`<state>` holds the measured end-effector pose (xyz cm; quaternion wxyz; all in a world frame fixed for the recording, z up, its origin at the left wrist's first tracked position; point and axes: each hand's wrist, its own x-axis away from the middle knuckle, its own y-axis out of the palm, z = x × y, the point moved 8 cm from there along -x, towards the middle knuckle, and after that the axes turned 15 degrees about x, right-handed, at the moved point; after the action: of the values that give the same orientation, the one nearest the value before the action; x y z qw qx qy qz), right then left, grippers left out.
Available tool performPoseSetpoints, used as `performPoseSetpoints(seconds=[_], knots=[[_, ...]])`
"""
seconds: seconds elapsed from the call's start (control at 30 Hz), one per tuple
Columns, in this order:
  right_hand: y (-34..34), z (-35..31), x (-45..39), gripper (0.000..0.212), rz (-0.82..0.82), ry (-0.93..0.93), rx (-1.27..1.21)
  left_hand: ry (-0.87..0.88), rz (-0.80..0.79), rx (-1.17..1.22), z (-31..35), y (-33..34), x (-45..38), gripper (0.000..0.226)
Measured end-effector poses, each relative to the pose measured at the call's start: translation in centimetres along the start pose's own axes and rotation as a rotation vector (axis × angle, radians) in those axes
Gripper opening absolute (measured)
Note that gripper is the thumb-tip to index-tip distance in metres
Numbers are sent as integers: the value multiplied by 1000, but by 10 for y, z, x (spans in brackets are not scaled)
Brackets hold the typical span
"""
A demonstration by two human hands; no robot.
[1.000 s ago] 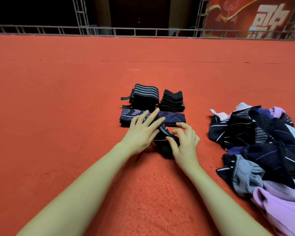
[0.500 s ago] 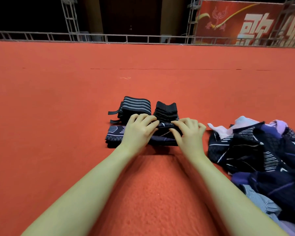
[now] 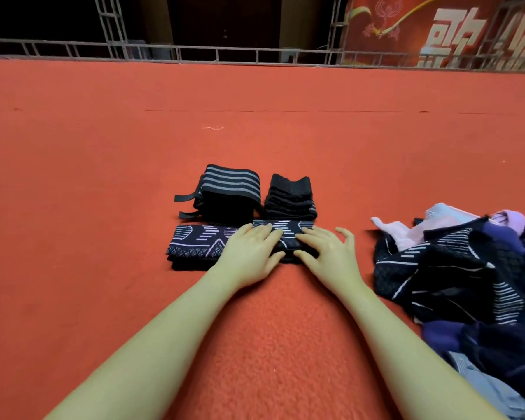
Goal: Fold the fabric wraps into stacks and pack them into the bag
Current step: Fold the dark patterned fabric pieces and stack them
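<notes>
Both hands have uncurled since the earlier frame: left hand [image 3: 249,256] and right hand [image 3: 331,253], fingers flat, press the patterned folded wrap [image 3: 285,234] onto the near stack, unfolded pile [image 3: 467,268] lying right.

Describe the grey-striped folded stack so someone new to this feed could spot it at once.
On the red carpet, three folded stacks sit ahead of the hands, left of the loose pile of wraps. The grey-striped stack is back left, behind the patterned stack and beside the plain black stack. It alone has pale grey stripes on top and black straps trailing left.
</notes>
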<state>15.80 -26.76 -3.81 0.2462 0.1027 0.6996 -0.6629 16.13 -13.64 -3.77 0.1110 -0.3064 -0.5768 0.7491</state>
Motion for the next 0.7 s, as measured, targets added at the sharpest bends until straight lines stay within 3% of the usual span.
performPoseSetpoints(seconds=[0.1,0.3,0.4,0.7], knots=[[5,-3,3,41,-105,20,76,-123,-134,-76,-2,4,1,59],[6,-12,18,52,-277,66,116,-226,-283,-97,-1,5,6,57],[-7,-9,19,52,-312,58,111,-238,-211,-69,8,-13,11,54],[-72,-12,78,35,-126,111,-19,-110,43,129,81,-54,65,41]])
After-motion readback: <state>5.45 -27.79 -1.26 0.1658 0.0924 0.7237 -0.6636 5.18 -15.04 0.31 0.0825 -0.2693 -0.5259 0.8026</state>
